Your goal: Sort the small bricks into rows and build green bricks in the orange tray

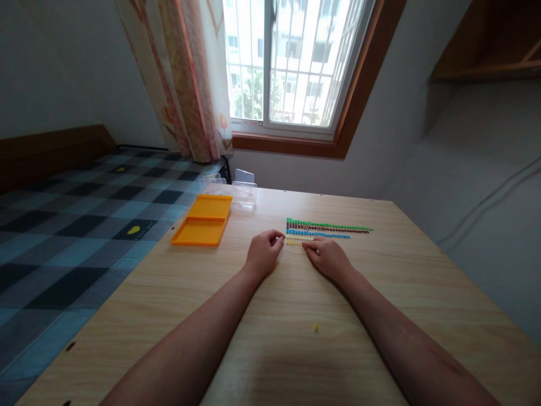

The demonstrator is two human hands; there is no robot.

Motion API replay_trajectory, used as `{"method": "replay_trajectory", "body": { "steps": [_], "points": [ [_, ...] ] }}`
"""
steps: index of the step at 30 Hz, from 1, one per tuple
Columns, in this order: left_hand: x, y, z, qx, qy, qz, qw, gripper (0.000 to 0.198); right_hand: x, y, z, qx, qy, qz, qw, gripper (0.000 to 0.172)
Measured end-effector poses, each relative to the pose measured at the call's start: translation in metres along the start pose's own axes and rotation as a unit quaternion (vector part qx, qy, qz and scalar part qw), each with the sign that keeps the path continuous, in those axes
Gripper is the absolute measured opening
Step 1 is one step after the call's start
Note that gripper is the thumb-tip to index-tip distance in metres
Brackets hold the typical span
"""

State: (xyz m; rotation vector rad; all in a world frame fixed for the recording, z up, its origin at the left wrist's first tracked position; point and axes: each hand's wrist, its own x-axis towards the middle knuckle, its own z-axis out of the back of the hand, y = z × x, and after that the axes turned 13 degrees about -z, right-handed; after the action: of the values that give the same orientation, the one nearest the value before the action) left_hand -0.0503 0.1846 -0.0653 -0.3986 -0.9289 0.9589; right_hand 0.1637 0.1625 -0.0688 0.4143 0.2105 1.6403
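Rows of tiny beads lie on the wooden table (380,316): a green row (329,225), a brown row (325,229), a blue row (321,234) and a short yellow row (295,241). My left hand (262,252) rests at the left end of the yellow row, fingers curled in a pinch. My right hand (327,256) lies at that row's right end, fingertips pressed down on the beads. What the pinched fingers hold is too small to see. A single yellow bead (315,327) lies apart, nearer to me.
An orange lidded tray (203,220) lies open at the table's left side. A clear plastic box (236,192) stands behind it. A bed with a checked cover (63,225) adjoins the table on the left. Window and curtain are beyond.
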Motion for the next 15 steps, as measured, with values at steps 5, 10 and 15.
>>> {"method": "replay_trajectory", "body": {
  "steps": [5,10,15],
  "points": [
    [0.0001,0.0013,-0.0005,0.000,-0.002,-0.002,1.000,0.021,-0.0003,-0.0019,-0.0009,0.013,-0.013,-0.001,1.000,0.030],
    [0.0003,0.0025,-0.0007,-0.004,-0.003,-0.002,1.000,0.022,-0.0015,-0.0013,-0.0006,0.023,-0.015,-0.001,1.000,0.029],
    [0.0008,0.0034,-0.0014,-0.004,-0.002,0.002,1.000,0.023,-0.0006,-0.0004,-0.0012,0.032,-0.013,0.002,0.999,0.029]
  ]
}}
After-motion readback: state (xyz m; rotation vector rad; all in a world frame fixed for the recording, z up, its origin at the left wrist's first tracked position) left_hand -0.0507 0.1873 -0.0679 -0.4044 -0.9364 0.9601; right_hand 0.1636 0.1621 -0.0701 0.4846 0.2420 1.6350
